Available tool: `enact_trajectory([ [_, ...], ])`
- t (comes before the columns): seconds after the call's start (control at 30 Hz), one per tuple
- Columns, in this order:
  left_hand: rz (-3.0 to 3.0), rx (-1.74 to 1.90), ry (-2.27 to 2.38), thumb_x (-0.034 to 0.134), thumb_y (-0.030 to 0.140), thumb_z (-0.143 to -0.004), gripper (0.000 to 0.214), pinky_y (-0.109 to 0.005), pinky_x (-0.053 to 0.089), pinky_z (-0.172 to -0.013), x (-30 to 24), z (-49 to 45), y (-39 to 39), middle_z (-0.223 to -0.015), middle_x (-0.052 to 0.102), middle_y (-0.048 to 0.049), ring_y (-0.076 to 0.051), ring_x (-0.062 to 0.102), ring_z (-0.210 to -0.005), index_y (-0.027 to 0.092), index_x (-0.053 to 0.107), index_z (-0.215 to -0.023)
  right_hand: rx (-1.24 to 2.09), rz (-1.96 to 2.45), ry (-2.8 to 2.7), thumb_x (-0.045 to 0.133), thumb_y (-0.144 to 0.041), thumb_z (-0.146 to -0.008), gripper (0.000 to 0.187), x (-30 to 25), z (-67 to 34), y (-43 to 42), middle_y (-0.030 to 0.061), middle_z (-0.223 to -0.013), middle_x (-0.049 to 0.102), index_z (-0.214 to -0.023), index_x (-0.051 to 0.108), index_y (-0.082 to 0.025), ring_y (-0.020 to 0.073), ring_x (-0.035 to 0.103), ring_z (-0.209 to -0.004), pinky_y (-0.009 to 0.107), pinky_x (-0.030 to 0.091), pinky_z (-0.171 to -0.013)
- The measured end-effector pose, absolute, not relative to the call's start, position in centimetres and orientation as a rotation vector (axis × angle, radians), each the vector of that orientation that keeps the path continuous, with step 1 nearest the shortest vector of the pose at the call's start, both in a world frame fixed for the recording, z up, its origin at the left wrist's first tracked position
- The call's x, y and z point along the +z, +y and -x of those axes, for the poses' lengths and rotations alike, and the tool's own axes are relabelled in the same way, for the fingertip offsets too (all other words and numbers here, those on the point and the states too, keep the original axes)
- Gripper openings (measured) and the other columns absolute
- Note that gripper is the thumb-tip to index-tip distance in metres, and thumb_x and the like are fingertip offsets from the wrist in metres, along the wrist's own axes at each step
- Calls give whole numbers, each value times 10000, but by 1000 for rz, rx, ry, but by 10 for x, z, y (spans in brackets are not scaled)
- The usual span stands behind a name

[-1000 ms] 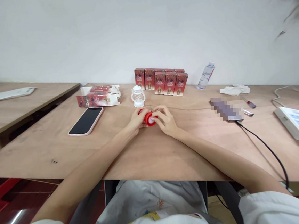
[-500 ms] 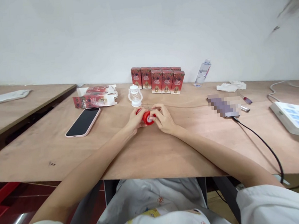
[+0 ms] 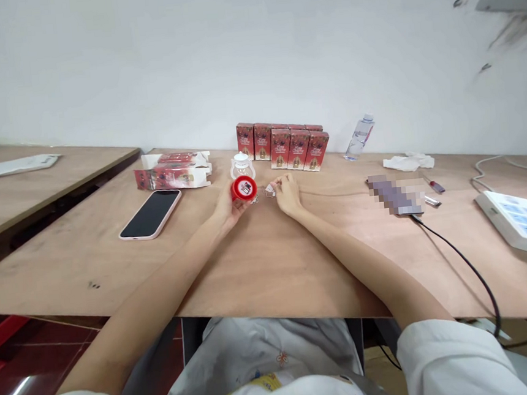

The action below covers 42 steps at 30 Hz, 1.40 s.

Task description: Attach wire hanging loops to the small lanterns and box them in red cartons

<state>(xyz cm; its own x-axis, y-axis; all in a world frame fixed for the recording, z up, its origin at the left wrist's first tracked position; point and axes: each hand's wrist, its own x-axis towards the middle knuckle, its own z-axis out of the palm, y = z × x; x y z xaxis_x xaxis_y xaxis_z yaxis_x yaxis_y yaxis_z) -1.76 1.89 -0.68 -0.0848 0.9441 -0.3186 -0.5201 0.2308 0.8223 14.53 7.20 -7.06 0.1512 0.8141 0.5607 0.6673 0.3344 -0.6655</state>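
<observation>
My left hand (image 3: 228, 205) grips a small red round base (image 3: 243, 189) and tilts it up, so that its underside with a white patch faces me. My right hand (image 3: 286, 192) is just to its right, fingers pinched on a small whitish piece (image 3: 269, 189) that I cannot make out. Right behind the red base stands a small white lantern top with a clear globe (image 3: 241, 163) on the wooden table (image 3: 269, 264).
A pink-cased phone (image 3: 150, 214) lies left of my hands. Opened red boxes (image 3: 173, 171) lie behind it, and a row of several red boxes (image 3: 283, 144) stands at the wall. A water bottle (image 3: 358, 137), tissue (image 3: 408, 161), small screwdriver (image 3: 430, 184), black cable (image 3: 462, 254) and white device (image 3: 514, 215) are on the right.
My left hand has lifted and turned the red base to face me. My right hand has come off it with a small whitish piece and moved slightly right.
</observation>
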Motion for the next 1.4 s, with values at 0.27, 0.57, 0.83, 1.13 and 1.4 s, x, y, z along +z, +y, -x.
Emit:
enact_trajectory([
  [0.27,-437,1271,1038,510,366,-931,251,-155,482,-428,1,15,11,-606,616,-17,-119,625,-517,143,620,-970,220,1472,-1418,584,-287,-867,151,-71,-145,85,111,-923,594,-769,611,-176,254,557,-967,448,434,-912],
  [0.57,-741,1285,1135,591,294,-862,116,-187,486,-463,-11,12,9,-677,622,5,-109,608,-509,190,574,-909,-137,886,-1745,529,-366,-943,187,-58,-150,7,70,-957,591,-898,648,-227,204,574,-938,378,442,-887],
  [0.83,-1069,1166,1211,577,271,-842,114,-170,469,-417,-6,9,-2,-722,624,19,-95,592,-492,204,558,-932,-379,863,-1983,546,-338,-948,197,-57,-147,3,69,-1021,617,-949,725,-255,188,548,-944,343,393,-850],
  [1.13,-1084,1077,1249,571,307,-855,168,-163,475,-430,-12,11,3,-712,620,22,-90,597,-505,206,542,-987,-450,735,-2000,532,-275,-951,214,-60,-149,6,81,-977,625,-879,725,-219,187,552,-887,328,392,-778],
  [1.4,-1079,1040,1261,586,299,-835,176,-161,468,-432,-14,13,5,-720,617,27,-89,603,-516,214,564,-988,-353,679,-1985,541,-274,-944,194,-59,-147,5,85,-950,618,-856,694,-195,189,560,-890,329,460,-793],
])
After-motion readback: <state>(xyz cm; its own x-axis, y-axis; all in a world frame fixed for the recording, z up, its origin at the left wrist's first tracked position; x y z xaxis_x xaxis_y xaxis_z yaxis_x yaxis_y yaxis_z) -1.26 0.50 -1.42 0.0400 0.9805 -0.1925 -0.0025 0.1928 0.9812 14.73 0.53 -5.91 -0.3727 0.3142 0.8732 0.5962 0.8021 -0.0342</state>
